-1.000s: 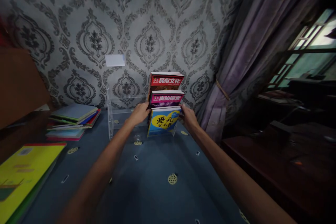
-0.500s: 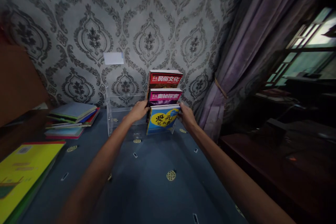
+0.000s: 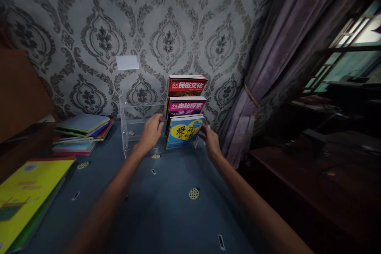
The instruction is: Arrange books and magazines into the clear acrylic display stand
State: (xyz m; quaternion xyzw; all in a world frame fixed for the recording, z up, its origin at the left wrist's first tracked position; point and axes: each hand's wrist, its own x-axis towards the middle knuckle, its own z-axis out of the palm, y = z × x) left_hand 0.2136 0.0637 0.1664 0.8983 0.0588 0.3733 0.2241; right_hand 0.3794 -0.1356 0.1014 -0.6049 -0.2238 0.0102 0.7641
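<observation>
A blue book with a yellow heart point(image 3: 183, 134) stands in the front tier of a clear acrylic rack point(image 3: 124, 137). Behind it rise a magenta-topped book point(image 3: 187, 105) and, at the back, a red-topped book point(image 3: 188, 86). My left hand point(image 3: 151, 133) is left of these books, over the rack's bare part, its fingers loosely bent and holding nothing. Close by the blue book's right edge is my right hand point(image 3: 211, 141), fingers apart and bent toward it; whether the fingertips touch the cover I cannot tell.
On the left lie a stack of books point(image 3: 81, 127) and a yellow book point(image 3: 29, 194) on the blue patterned cloth point(image 3: 166, 214). A brown box point(image 3: 24, 95) stands at far left. A tied purple curtain point(image 3: 253, 87) hangs at right, beside a dark red surface point(image 3: 282, 174).
My left hand has let go of the books' left side and moved left. My right hand has loosened and dropped slightly along the right edge. The books stay standing in the rack.
</observation>
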